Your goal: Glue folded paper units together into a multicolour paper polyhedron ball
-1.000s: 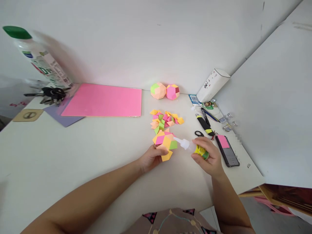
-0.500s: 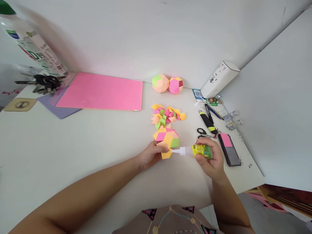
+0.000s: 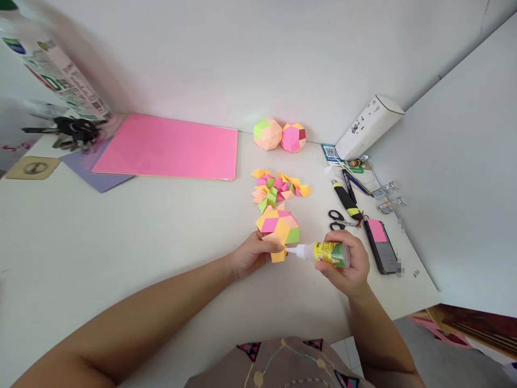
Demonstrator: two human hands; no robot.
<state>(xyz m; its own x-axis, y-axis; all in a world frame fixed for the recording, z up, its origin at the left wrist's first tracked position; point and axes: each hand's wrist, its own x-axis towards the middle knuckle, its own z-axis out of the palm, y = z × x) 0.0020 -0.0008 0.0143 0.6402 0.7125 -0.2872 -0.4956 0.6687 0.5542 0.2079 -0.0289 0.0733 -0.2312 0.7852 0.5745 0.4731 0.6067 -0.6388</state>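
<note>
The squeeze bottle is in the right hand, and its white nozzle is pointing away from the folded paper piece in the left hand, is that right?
Not quite: the white nozzle points toward the folded paper piece, as the head view shows. The squeeze bottle is indeed in the right hand, and the paper piece is in the left hand.

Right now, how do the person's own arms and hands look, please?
Both the left hand and the right hand are gloveless, with no watch or bracelet visible. No sleeves show on the left arm or right arm. The brownish top has dark triangles and teal curved lines.
</note>
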